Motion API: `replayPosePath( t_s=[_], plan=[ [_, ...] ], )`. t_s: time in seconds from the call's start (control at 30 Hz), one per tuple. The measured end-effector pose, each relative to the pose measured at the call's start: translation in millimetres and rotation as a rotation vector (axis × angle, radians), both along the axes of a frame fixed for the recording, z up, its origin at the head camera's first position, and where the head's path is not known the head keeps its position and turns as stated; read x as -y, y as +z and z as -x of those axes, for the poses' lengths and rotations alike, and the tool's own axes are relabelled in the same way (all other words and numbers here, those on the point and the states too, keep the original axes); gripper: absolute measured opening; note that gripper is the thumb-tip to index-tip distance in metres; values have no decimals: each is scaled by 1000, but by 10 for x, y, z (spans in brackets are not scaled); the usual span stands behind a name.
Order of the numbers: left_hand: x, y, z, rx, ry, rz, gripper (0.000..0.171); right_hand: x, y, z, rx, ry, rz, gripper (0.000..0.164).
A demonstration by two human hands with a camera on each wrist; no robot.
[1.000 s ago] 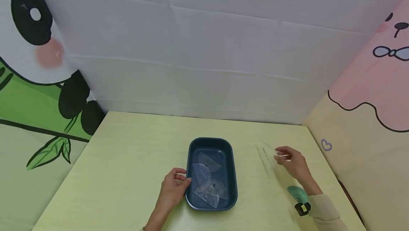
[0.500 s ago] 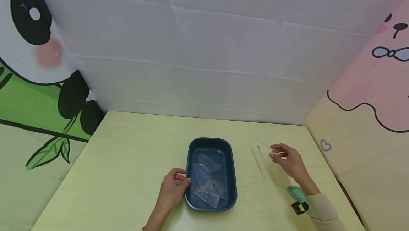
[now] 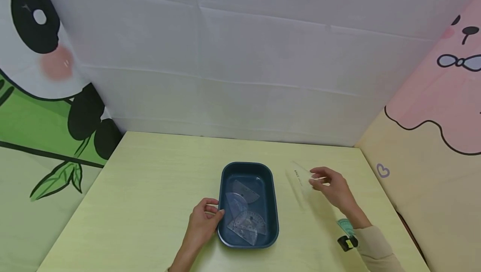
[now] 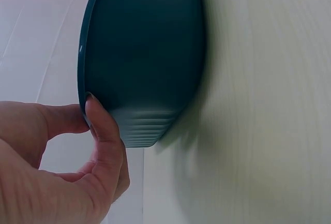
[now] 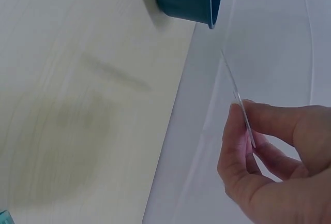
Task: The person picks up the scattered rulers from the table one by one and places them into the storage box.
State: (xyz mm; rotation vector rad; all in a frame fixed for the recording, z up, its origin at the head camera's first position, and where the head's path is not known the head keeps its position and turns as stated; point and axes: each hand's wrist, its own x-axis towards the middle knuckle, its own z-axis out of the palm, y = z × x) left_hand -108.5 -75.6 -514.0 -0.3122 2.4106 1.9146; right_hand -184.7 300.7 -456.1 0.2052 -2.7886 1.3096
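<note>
My left hand [image 3: 203, 224] pinches the left rim of a dark blue tray [image 3: 275, 205] between thumb and fingers; the left wrist view shows the thumb and fingers on either side of the rim [image 4: 81, 69]. Inside the tray lie several clear protractors [image 3: 253, 221] and set squares [image 3: 246, 191], partly overlapping. Right of the tray, my right hand [image 3: 334, 186] pinches a clear plastic set square [image 3: 297, 176] above the table. In the right wrist view this set square [image 5: 232, 79] appears edge-on between thumb and fingers, and its full outline is faint.
A green protractor [image 3: 345, 224] lies on the table by the right wrist, partly covered by a black box [image 3: 347, 242] at the wrist. Pale yellow table [image 3: 158, 180] surrounds the tray. A white sheet [image 3: 240, 54] hangs behind, with cartoon-printed side panels.
My right hand has moved left toward the tray with the set square, the black box at its wrist shifting along. The left hand and the tray stay in place.
</note>
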Motion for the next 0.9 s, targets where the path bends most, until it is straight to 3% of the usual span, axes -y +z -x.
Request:
replayPosePath(
  t_s=[0.9],
  plan=[
    [-19, 5, -5, -36, -6, 21, 30, 447, -17, 40, 45, 88, -18, 34]
  ],
)
